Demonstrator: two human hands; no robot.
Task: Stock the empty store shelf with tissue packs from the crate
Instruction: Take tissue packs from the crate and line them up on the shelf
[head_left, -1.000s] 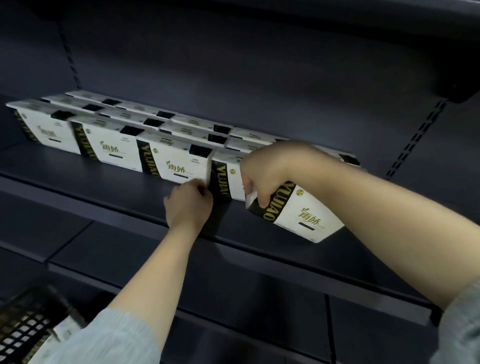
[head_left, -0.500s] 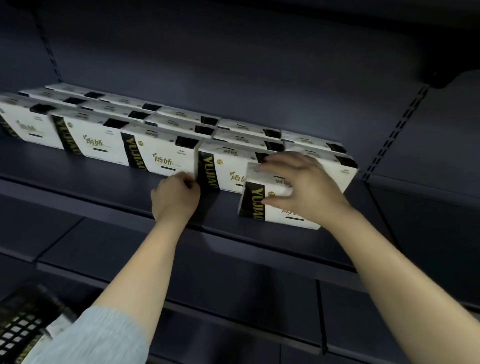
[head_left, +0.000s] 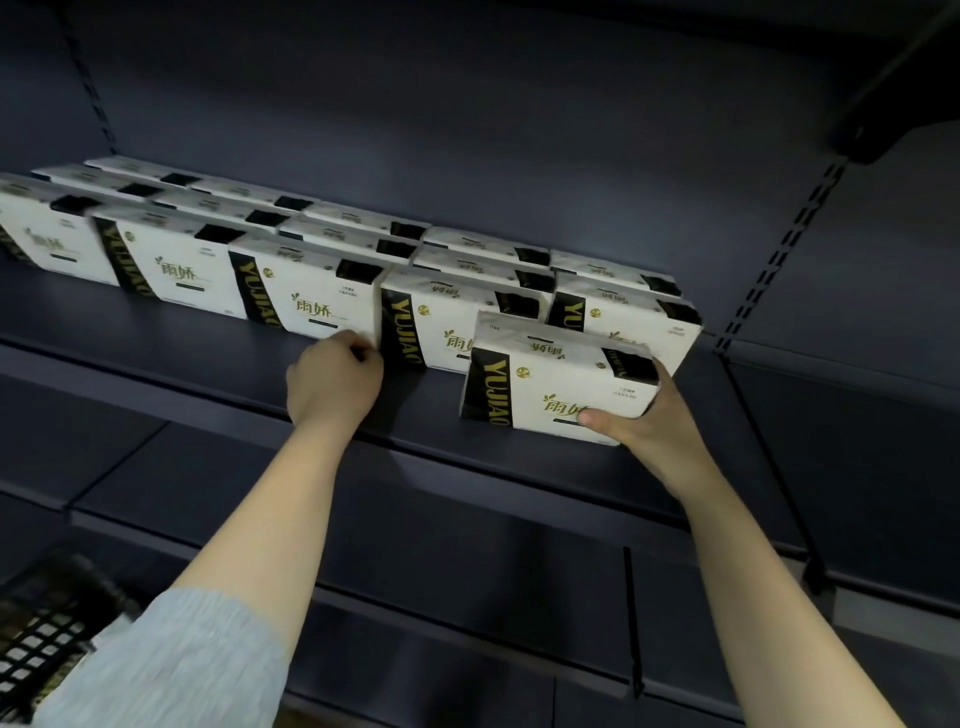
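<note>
On the dark shelf (head_left: 208, 358), seen from the head camera, rows of white tissue packs (head_left: 176, 270) stand three deep against the back panel (head_left: 467, 130), and one more tissue pack (head_left: 550, 384) stands upright in front of them, toward the right end. Half a second ago the right hand lay spread over the top of that pack; now the right hand (head_left: 649, 421) has slid down to its lower right corner, the thumb (head_left: 597, 417) pressed across the front face by the printed characters and the other fingers wrapped behind the right edge, gripping it. A second ago the same pack hung tilted in the air; now its base sits flat on the shelf, just ahead of the front row and overlapping two packs behind it. The left hand (head_left: 332, 384) has stayed where it was, curled with its fingertips pinching the lower corner of the third front-row pack (head_left: 311, 296), where that pack meets its neighbour. At the lower left corner, a black mesh crate (head_left: 41, 629) shows beside a pale sleeve (head_left: 171, 670).
</note>
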